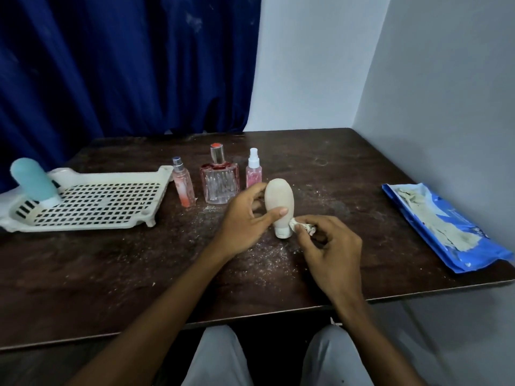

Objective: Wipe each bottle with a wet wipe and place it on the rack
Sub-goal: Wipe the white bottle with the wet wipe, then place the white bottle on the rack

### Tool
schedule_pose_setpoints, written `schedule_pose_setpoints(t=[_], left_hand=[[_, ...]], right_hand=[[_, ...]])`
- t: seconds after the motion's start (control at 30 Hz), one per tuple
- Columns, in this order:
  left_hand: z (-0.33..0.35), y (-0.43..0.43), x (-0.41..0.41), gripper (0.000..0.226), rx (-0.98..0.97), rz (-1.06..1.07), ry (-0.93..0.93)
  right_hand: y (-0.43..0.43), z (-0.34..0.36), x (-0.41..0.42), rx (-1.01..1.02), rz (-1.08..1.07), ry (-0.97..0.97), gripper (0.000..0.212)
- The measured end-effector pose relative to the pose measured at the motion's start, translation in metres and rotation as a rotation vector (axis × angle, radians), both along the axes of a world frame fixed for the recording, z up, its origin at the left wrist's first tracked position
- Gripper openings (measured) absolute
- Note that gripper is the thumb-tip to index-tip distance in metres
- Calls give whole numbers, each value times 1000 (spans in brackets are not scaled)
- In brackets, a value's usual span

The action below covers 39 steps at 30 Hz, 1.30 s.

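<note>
A beige bottle (278, 199) stands cap-down on the table centre, and my left hand (242, 221) grips its middle with thumb and fingers. My right hand (328, 249) pinches a crumpled wet wipe (302, 226) against the bottle's lower neck, just above its white cap. Behind stand three bottles: a slim pink spray bottle (182, 185), a square clear perfume bottle (220, 179) and a pink spray bottle with a white top (254, 169). A white perforated rack (92, 204) lies at the left, holding a light blue bottle (34, 182) cap-down.
A blue wet wipe pack (446, 229) lies open at the table's right edge, a wipe sticking out. The dark table (111, 274) is dusted with white powder around the hands. A blue curtain hangs behind, and a grey wall stands at the right.
</note>
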<state>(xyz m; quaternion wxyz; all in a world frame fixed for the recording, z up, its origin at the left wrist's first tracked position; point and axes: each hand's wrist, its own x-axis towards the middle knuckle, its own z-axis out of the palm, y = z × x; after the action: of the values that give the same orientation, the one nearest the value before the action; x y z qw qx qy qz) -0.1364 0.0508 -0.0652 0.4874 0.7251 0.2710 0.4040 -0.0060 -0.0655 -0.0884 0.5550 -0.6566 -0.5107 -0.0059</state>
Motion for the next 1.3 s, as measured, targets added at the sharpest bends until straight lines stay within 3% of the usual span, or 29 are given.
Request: schedule_pose_setpoints(t=[0.23, 0.53, 0.87, 1.3], left_hand=[[15, -8, -60, 45, 255, 444, -25], [17, 22, -151, 36, 288, 864, -26], [15, 89, -231, 26, 305, 1255, 40], [-2, 145, -254, 16, 139, 1482, 40]], right_hand=[[25, 11, -41, 27, 118, 168, 13], [69, 15, -103, -1, 272, 222, 11], [75, 5, -139, 28, 281, -74, 17], [72, -3, -141, 45, 306, -185, 20]])
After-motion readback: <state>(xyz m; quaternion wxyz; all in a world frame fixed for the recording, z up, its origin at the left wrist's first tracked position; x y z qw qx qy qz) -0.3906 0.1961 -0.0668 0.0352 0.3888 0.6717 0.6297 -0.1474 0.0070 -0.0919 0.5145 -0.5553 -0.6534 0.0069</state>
